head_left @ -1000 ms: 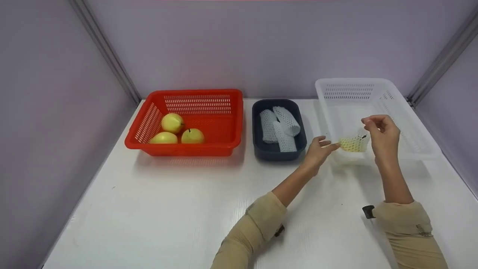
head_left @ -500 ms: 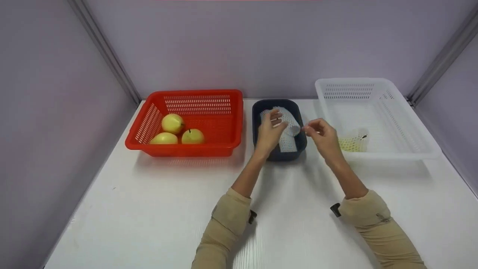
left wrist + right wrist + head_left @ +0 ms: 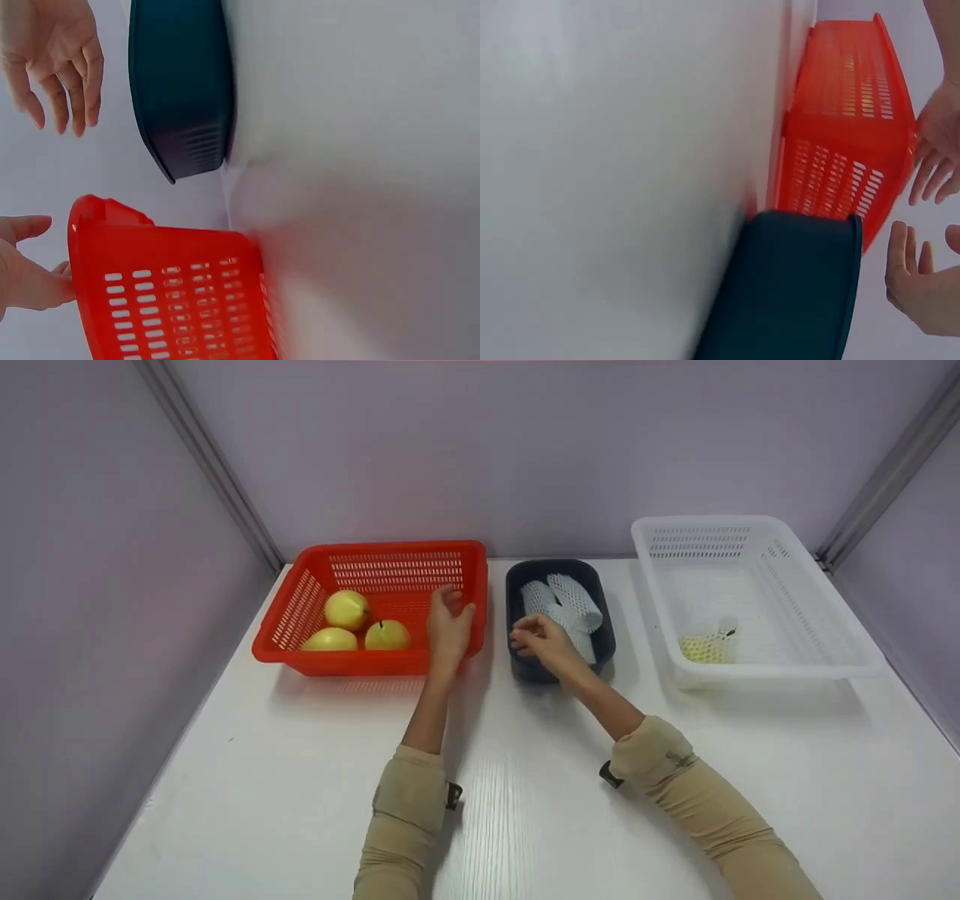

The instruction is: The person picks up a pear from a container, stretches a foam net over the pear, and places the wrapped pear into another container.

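Note:
My left hand [image 3: 448, 628] hovers over the right end of the red basket [image 3: 375, 662], fingers loosely bent and holding nothing. Three yellow-green pears [image 3: 387, 635] lie in that basket's left half. Above the left front of the dark blue bin [image 3: 534, 671] is my right hand [image 3: 546, 643], its relaxed fingers with nothing between them. White foam net sleeves [image 3: 576, 601] fill the bin, partly hidden by this hand. A pear in a foam net [image 3: 705, 648] sits at the front left corner of the white basket [image 3: 780, 669]. In the right wrist view both hands appear above the rims.
The white table [image 3: 300, 795] carries the three containers in a row along the back wall [image 3: 480, 457]. A narrow gap separates the red basket from the bin, and a wider one lies between the bin and the white basket.
Both hands have left the netted pear in the white basket and moved left, the left hand passing over the bin to the red basket, the right hand to the bin.

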### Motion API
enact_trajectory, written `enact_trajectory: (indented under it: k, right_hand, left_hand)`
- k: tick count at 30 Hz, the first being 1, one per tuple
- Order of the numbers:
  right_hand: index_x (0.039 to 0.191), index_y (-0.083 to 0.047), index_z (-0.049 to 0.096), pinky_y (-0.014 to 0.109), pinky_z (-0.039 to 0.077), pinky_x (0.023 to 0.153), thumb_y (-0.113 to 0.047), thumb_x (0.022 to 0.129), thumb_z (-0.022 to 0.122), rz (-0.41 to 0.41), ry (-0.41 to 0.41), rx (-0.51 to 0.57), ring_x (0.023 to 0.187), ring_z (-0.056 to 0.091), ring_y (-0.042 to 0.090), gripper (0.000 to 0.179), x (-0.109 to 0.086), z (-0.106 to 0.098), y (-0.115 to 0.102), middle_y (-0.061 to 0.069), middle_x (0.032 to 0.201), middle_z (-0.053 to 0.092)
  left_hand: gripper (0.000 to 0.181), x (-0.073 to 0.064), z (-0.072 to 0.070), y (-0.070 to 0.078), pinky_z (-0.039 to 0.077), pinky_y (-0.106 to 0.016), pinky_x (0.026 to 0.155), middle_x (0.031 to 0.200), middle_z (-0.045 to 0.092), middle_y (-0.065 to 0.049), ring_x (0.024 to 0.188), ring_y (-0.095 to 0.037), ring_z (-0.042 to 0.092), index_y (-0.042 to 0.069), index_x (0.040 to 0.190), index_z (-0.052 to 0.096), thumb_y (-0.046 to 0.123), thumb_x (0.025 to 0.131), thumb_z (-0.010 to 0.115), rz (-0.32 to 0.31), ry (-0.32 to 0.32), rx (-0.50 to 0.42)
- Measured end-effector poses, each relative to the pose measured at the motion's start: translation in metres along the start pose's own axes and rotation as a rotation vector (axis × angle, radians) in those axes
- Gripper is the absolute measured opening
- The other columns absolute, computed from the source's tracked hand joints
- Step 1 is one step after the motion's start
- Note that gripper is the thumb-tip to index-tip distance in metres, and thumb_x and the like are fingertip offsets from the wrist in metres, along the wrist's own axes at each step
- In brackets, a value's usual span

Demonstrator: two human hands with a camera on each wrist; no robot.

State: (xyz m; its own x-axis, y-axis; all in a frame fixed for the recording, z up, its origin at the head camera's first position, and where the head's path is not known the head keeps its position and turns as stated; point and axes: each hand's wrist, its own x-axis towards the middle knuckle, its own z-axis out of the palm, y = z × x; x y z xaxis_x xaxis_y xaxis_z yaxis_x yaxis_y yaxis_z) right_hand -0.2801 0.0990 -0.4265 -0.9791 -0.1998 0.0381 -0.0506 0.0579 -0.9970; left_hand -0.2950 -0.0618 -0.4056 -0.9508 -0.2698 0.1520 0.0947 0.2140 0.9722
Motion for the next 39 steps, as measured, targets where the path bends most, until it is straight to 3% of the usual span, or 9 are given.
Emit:
enact_trajectory:
  k: [10, 13, 16, 18, 23, 25, 30, 35, 39]
  right_hand:
    - [0.128, 0.011, 0.038, 0.035, 0.044, 0.090, -0.016, 0.095, 0.050, 0.174, -0.053, 0.047, 0.106, 0.053, 0.034, 0.044, 0.008, 0.041, -0.010, 0.026, 0.121, 0.048]
    - [0.127, 0.012, 0.040, 0.039, 0.042, 0.091, -0.014, 0.096, 0.049, 0.173, -0.044, 0.033, 0.107, 0.052, 0.034, 0.042, 0.013, 0.054, -0.006, 0.026, 0.120, 0.049]
    - [0.123, 0.009, 0.046, 0.037, 0.047, 0.085, -0.013, 0.095, 0.050, 0.094, -0.038, 0.017, 0.098, 0.057, 0.029, 0.036, 0.018, 0.064, 0.002, 0.021, 0.112, 0.055]
    - [0.115, 0.004, 0.052, 0.032, 0.050, 0.079, -0.018, 0.093, 0.054, -0.001, -0.049, 0.039, 0.091, 0.059, 0.022, 0.032, 0.039, 0.066, 0.033, 0.016, 0.104, 0.058]
    - [0.118, 0.004, 0.047, 0.033, 0.047, 0.084, -0.020, 0.092, 0.056, -0.002, -0.049, 0.107, 0.098, 0.058, 0.022, 0.037, 0.056, 0.071, 0.054, 0.014, 0.109, 0.057]
    - [0.124, 0.010, 0.040, 0.039, 0.043, 0.091, -0.011, 0.095, 0.050, 0.058, -0.037, 0.098, 0.106, 0.053, 0.028, 0.038, 0.036, 0.075, 0.024, 0.020, 0.117, 0.053]
    - [0.124, 0.017, 0.035, 0.039, 0.041, 0.093, -0.003, 0.096, 0.043, 0.067, -0.048, 0.094, 0.110, 0.050, 0.035, 0.035, 0.010, 0.075, -0.008, 0.028, 0.118, 0.049]
    - [0.124, 0.016, 0.035, 0.042, 0.039, 0.094, -0.006, 0.095, 0.046, 0.057, -0.031, 0.116, 0.112, 0.047, 0.039, 0.038, 0.020, 0.073, 0.011, 0.027, 0.118, 0.048]
    - [0.126, 0.015, 0.034, 0.041, 0.040, 0.094, -0.007, 0.096, 0.046, 0.075, -0.022, 0.105, 0.114, 0.046, 0.039, 0.040, 0.023, 0.073, 0.015, 0.026, 0.119, 0.048]
  left_hand:
    - [0.042, -0.001, -0.011, -0.008, 0.038, -0.036, 0.096, 0.122, 0.051, -0.012, 0.110, -0.024, 0.048, 0.002, 0.127, 0.041, 0.007, 0.089, 0.059, 0.009, 0.020, -0.019]
    - [0.042, -0.001, -0.013, -0.010, 0.037, -0.036, 0.096, 0.122, 0.051, -0.013, 0.113, -0.026, 0.046, 0.000, 0.127, 0.041, 0.005, 0.090, 0.058, 0.000, 0.018, -0.011]
    - [0.041, -0.001, -0.014, -0.011, 0.037, -0.036, 0.096, 0.123, 0.051, -0.013, 0.114, -0.027, 0.046, 0.000, 0.128, 0.041, 0.004, 0.090, 0.057, -0.015, 0.020, -0.003]
    - [0.041, 0.000, -0.014, -0.010, 0.036, -0.037, 0.096, 0.122, 0.051, -0.013, 0.114, -0.027, 0.045, 0.000, 0.127, 0.042, 0.004, 0.090, 0.057, -0.013, 0.023, -0.008]
    - [0.040, 0.000, -0.015, -0.006, 0.037, -0.036, 0.096, 0.123, 0.050, -0.014, 0.113, -0.026, 0.046, 0.001, 0.126, 0.042, 0.004, 0.089, 0.056, 0.022, -0.007, -0.018]
    - [0.040, 0.001, -0.019, -0.005, 0.037, -0.037, 0.095, 0.123, 0.049, -0.015, 0.113, -0.028, 0.046, 0.001, 0.126, 0.041, 0.005, 0.090, 0.056, 0.036, -0.025, 0.006]
    - [0.045, 0.009, -0.042, -0.006, 0.038, -0.038, 0.093, 0.125, 0.046, -0.018, 0.112, -0.027, 0.045, 0.000, 0.129, 0.038, 0.010, 0.090, 0.058, 0.044, -0.018, 0.170]
    - [0.052, 0.028, -0.076, -0.012, 0.038, -0.040, 0.093, 0.127, 0.041, -0.021, 0.115, -0.031, 0.041, -0.003, 0.132, 0.035, 0.012, 0.089, 0.060, 0.033, 0.042, 0.370]
    - [0.057, 0.043, -0.103, -0.015, 0.036, -0.043, 0.094, 0.129, 0.037, -0.024, 0.118, -0.035, 0.038, -0.006, 0.134, 0.030, 0.012, 0.089, 0.060, -0.002, -0.046, 0.448]
